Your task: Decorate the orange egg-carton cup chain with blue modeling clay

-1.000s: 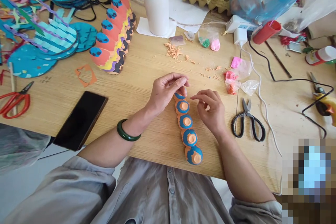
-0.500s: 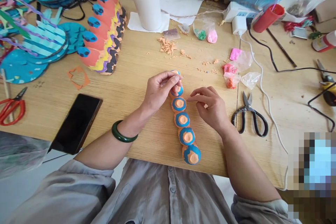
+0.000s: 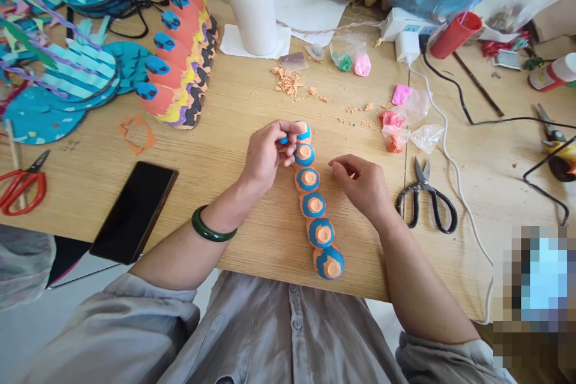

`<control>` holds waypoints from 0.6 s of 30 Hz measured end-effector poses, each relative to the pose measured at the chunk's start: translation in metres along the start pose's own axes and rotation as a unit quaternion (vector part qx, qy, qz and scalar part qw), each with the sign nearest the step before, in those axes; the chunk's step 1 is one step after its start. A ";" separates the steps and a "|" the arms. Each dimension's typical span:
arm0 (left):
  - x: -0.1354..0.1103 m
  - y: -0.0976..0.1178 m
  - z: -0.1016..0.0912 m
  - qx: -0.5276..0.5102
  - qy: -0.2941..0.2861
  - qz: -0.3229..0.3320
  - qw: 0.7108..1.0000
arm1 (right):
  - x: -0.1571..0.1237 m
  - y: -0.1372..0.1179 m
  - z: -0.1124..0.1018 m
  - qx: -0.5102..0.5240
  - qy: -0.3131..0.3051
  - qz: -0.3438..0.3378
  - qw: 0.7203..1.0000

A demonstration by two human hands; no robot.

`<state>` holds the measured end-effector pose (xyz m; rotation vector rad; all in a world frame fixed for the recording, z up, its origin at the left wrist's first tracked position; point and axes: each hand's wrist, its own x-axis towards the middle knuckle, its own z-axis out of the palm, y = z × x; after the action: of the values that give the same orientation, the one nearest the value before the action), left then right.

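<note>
A strip of several bumps (image 3: 313, 205), orange with blue rings and orange centres, lies lengthwise on the table before me. My left hand (image 3: 269, 150) is beside its far end, fingers bent around a small lump of blue clay (image 3: 283, 140). Just right of the strip, apart from it, my right hand (image 3: 361, 185) rests low with thumb and fingers curled together. What those fingers hold, if anything, is hidden.
Black-handled scissors (image 3: 426, 197) lie right of my right hand, near a white cable (image 3: 450, 132). A phone (image 3: 134, 211) and red scissors (image 3: 24, 185) are at left. Beyond the strip are orange scraps (image 3: 288, 82), bagged pink clay (image 3: 362, 65) and a white bottle (image 3: 251, 9).
My left hand has turned and shifted slightly left, so the blue lump now shows in it. My right hand has drawn back a little from the strip, its fingers curling in.
</note>
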<state>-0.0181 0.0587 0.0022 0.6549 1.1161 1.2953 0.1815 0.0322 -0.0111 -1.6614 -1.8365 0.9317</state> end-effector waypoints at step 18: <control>0.003 0.001 -0.005 0.118 0.009 -0.012 0.993 | -0.008 -0.042 0.004 -0.130 0.007 0.017 0.991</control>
<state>-0.0234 0.0612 0.0004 0.8022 1.2999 1.1601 0.1522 0.0230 0.0194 -1.8519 -1.9943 0.7166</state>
